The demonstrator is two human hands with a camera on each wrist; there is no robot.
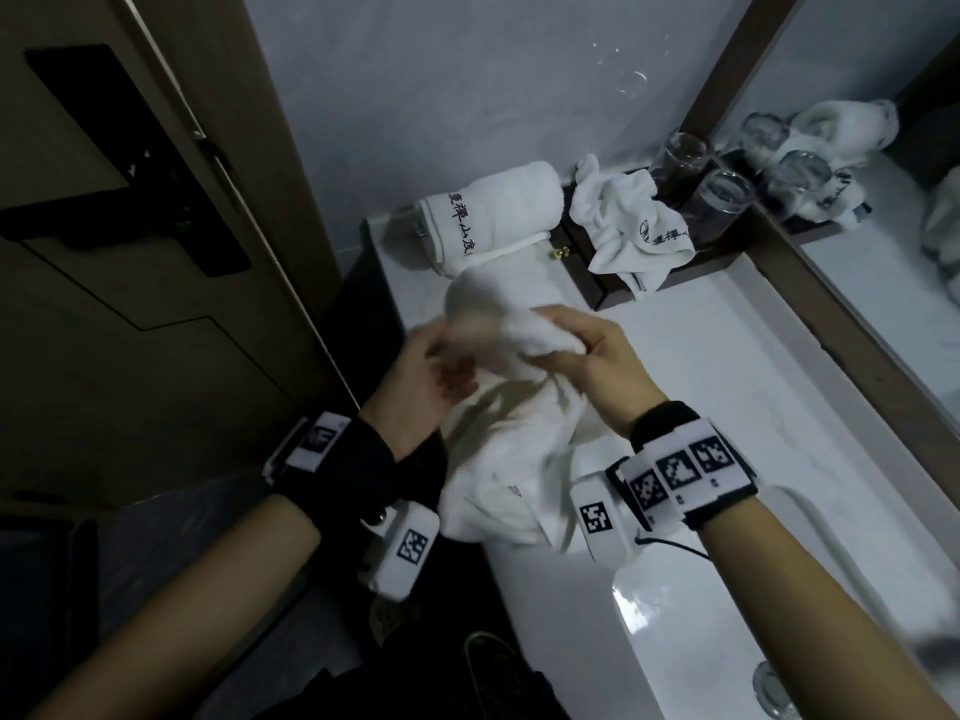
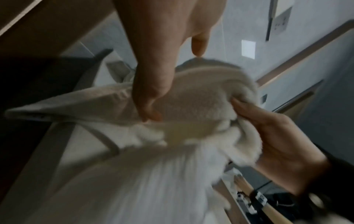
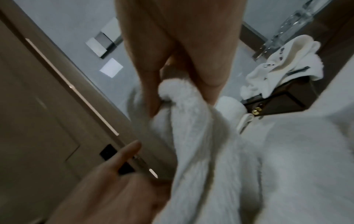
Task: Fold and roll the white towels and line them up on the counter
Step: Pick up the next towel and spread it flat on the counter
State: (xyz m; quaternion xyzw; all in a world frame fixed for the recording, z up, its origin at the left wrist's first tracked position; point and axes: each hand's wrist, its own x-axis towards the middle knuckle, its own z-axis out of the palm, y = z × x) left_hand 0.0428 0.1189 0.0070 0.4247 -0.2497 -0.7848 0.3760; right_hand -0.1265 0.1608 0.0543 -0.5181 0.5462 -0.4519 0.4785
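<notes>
A loose white towel (image 1: pixel 519 449) hangs above the white counter's (image 1: pixel 701 366) front edge. My right hand (image 1: pixel 561 345) pinches a bunched top corner of it (image 3: pixel 172 94) between thumb and fingers. My left hand (image 1: pixel 441 371) is beside it on the left, fingers straight (image 3: pixel 126 151), its thumb (image 2: pixel 151 112) resting on a fold of the towel (image 2: pixel 191 103). A rolled white towel (image 1: pixel 493 215) with dark lettering lies at the back of the counter. A crumpled white towel (image 1: pixel 628 226) sits on a dark wooden tray (image 1: pixel 597 283).
Two drinking glasses (image 1: pixel 722 200) stand on the tray by the mirror (image 1: pixel 857 283). A wooden door (image 1: pixel 130 252) with a black handle is close on the left. The sink basin (image 1: pixel 701 641) with its drain (image 1: pixel 774 688) lies at the lower right.
</notes>
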